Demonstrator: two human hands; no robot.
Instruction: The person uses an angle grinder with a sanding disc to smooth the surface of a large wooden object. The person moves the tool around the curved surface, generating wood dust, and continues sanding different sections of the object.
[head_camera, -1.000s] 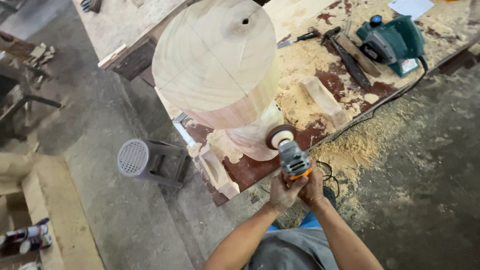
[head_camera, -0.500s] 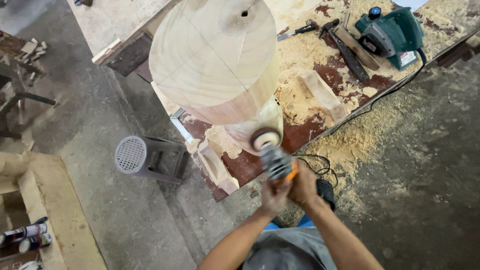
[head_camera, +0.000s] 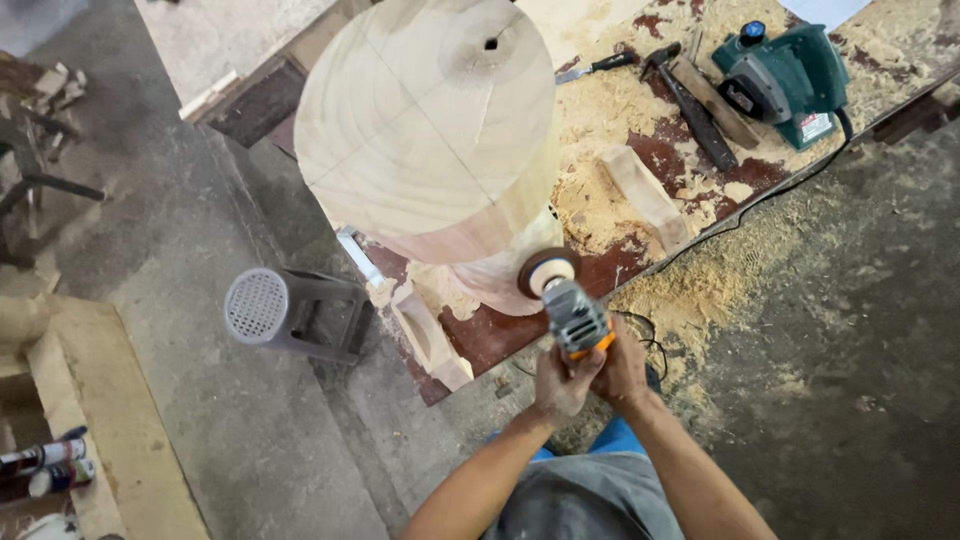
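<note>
Both hands wrapped tight around the angle grinder (head_camera: 575, 320): left hand (head_camera: 560, 378) under the orange rear end, right hand (head_camera: 625, 368) beside it, touching. Sanding disc (head_camera: 547, 270) pressed against the narrow lower part of the large pale wooden piece (head_camera: 430, 130), just under its wide round top, near the edge of the counter (head_camera: 500, 335).

Best to keep the disc nearly flat on the curved wood, with light pressure only, and to sweep along the curve without staying on one spot; otherwise a dip in the surface likely. Good to hold both wrists firm, since the disc probably pulls sideways on such a round form.

Around: black cable (head_camera: 640, 335) hanging just beside the hands, easy to catch. Small wooden block (head_camera: 430, 340) on the counter edge left of the disc, close enough to hinder a sweep to that side. Further back on the counter, well apart: long wooden block (head_camera: 645, 195), green electric planer (head_camera: 780, 75), dark hand tools (head_camera: 690, 95), much sawdust (head_camera: 600, 120). On the floor, more sawdust, maybe slippery, and a grey stool (head_camera: 290, 310) lying on its side near the counter.
</note>
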